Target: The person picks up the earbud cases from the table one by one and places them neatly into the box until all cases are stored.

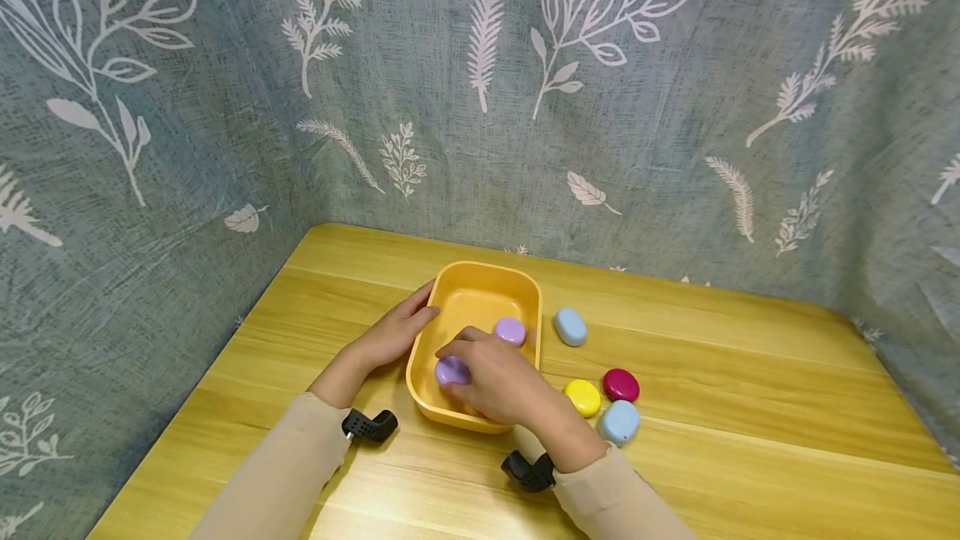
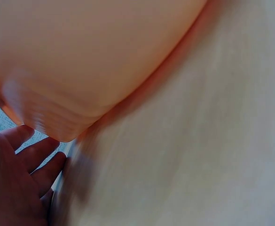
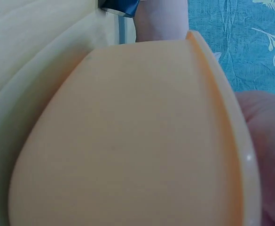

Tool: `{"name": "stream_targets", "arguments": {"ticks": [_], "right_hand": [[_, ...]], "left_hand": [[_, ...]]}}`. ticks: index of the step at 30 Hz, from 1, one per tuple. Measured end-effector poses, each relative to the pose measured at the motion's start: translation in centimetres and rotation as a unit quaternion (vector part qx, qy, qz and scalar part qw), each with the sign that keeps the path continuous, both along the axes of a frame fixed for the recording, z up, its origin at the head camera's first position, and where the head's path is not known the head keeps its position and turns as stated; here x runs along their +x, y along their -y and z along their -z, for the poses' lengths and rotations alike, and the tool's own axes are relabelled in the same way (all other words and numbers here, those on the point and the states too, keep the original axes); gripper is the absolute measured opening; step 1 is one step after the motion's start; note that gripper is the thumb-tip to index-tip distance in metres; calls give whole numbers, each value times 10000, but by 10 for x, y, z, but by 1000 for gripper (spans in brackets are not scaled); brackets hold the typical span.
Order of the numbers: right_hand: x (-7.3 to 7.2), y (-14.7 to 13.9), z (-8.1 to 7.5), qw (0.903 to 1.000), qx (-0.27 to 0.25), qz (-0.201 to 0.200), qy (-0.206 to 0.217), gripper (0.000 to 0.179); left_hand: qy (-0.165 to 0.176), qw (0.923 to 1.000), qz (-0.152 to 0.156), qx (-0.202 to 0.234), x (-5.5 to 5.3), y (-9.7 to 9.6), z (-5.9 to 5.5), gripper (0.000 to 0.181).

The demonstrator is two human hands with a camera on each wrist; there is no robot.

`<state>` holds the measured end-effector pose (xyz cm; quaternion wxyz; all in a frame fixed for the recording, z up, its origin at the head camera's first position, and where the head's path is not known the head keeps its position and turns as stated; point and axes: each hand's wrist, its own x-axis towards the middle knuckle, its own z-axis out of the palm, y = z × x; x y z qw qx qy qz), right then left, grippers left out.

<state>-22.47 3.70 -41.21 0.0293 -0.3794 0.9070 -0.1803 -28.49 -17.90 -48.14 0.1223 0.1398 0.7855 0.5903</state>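
An orange-yellow plastic box [image 1: 480, 273], open at the top with rounded corners, stands on the wooden table. My left hand [image 1: 392, 335] holds its left side, with the thumb over the rim and the fingers along the outer wall; the left wrist view shows those fingers [image 2: 38, 155] against the box. Inside the near half of the box, my right hand [image 1: 498, 377] pinches a glossy purple pebble-like piece [image 1: 452, 370] between thumb and fingers. A second purple pebble-like piece [image 1: 510, 331] lies near the right wall. In the right wrist view the box wall [image 3: 118, 132] hides the fingers.
Right of the box lie a light blue piece [image 1: 571, 327], a yellow one [image 1: 582, 397], a dark red one [image 1: 621, 385] and another light blue one [image 1: 619, 422]. A patterned grey-blue curtain [image 1: 450, 148] hangs behind and beside the table [image 1: 750, 407].
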Motion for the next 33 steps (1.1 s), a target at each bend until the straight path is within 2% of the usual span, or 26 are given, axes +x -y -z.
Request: {"name": "stream_targets", "arguments": {"ticks": [10,33], "right_hand": [[0,4,3,9998,154,-2,116,34],[-3,8,12,9991,371,-185,58,36]], "left_hand": [[9,10000,7,-31,1,1,0,58],[-21,10000,-4,-1,-1,1,2,58]]}}
